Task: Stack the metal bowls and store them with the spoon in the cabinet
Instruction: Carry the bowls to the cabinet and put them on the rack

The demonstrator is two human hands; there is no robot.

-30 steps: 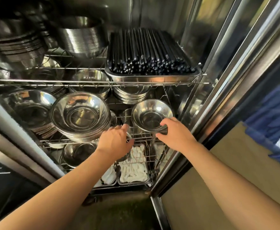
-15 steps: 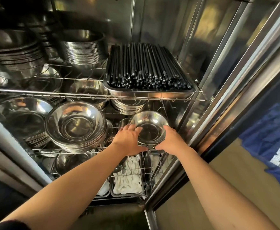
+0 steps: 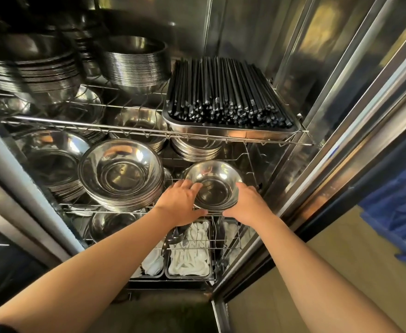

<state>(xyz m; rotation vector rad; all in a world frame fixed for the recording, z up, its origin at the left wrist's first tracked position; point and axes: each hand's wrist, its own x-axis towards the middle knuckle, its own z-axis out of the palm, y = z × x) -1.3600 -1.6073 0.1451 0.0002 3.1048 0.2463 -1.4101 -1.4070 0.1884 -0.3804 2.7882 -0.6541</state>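
Head view looks down into an open steel cabinet [image 3: 250, 44] with wire racks. Both bare hands reach to the middle rack [image 3: 125, 210], where a small stack of metal bowls [image 3: 215, 186] sits at the right near corner. The left hand [image 3: 181, 204] is on the stack's left side, its fingers [image 3: 192, 186] curled over the rim of the top bowl and its thumb low against the stack's near side. The right hand [image 3: 247, 205] cups the right side, fingers [image 3: 245, 188] wrapped against the rim. So both hands grip the stack between them; whether it is lifted or resting on the wires cannot be told.

Just left of it on the same rack stands a taller stack of wider bowls [image 3: 121, 174], with another stack [image 3: 53, 164] further left. On the upper rack, a steel tray [image 3: 233, 133] holds black chopsticks [image 3: 223, 87] at the right, directly above the held bowls, and tall stacks of bowls [image 3: 134, 61] fill the far left. On the lowest rack, below the hands, 2 trays hold white spoons [image 3: 190, 253]. At the far right, outside the cabinet, lie a tan floor [image 3: 341, 248] and blue cloth [image 3: 399, 200].
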